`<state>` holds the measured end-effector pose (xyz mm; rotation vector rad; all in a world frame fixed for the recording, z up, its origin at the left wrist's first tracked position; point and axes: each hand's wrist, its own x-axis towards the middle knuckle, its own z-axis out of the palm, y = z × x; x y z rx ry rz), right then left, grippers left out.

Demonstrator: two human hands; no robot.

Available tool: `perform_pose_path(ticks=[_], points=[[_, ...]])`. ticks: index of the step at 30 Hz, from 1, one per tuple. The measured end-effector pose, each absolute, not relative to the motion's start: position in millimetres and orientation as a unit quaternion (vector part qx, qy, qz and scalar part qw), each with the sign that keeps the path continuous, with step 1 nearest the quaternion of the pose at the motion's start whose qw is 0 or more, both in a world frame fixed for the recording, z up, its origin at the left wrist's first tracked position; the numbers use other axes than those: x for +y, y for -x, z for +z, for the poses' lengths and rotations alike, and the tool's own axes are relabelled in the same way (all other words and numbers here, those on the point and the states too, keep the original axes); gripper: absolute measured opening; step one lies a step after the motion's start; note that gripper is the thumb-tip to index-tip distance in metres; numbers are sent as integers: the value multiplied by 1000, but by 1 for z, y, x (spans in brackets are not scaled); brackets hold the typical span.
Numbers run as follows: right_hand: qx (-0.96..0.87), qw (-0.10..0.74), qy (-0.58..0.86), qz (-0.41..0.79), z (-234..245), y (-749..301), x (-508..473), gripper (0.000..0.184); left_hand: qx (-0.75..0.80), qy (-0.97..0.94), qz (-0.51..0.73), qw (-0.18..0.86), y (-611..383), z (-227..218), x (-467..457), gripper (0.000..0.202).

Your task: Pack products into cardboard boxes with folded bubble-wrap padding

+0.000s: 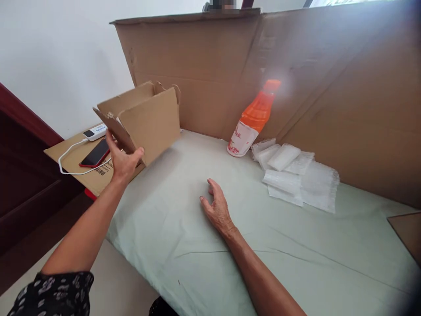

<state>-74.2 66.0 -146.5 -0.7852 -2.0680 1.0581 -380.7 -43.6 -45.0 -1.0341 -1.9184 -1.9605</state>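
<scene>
My left hand (123, 160) grips the near lower corner of an open-topped cardboard box (153, 120), thumb on its long side and fingers against the short end. The box is tilted, at the left end of the table; what is inside it is hidden. Over the pale green cloth (184, 228) is my right hand (217, 206), with thumb and fingers apart and nothing in them. Beyond it, an orange drink bottle (253, 118) with a white label leans against a cardboard panel. Folded pieces of bubble wrap (292, 171) lie to the right of the bottle.
A tall cardboard panel (197, 61) runs along the back of the table. At the left, a phone (94, 153) and a white device (96, 131) with a white cable rest on a flat cardboard piece (69, 153). Another cardboard edge (408, 235) shows at far right.
</scene>
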Motion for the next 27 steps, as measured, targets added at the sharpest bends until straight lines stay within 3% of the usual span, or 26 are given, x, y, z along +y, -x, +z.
perform_pose_path(ticks=[3, 11, 15, 20, 25, 27], points=[[-802, 341, 298, 389, -147, 70, 67, 57, -678, 344, -632, 149, 420, -48, -1, 100], [-809, 339, 302, 374, -144, 69, 66, 48, -720, 338, -593, 124, 456, -64, 64, 109], [-805, 339, 301, 382, -145, 69, 68, 44, -741, 333, -570, 124, 455, -60, 60, 91], [-812, 319, 301, 385, -139, 75, 64, 43, -752, 354, -545, 107, 381, -87, 19, 104], [-823, 289, 338, 354, -129, 82, 50, 41, -748, 470, -440, -161, 239, -131, -48, 92], [-832, 272, 340, 344, -127, 75, 48, 39, -735, 502, -407, -204, 201, -143, -70, 89]])
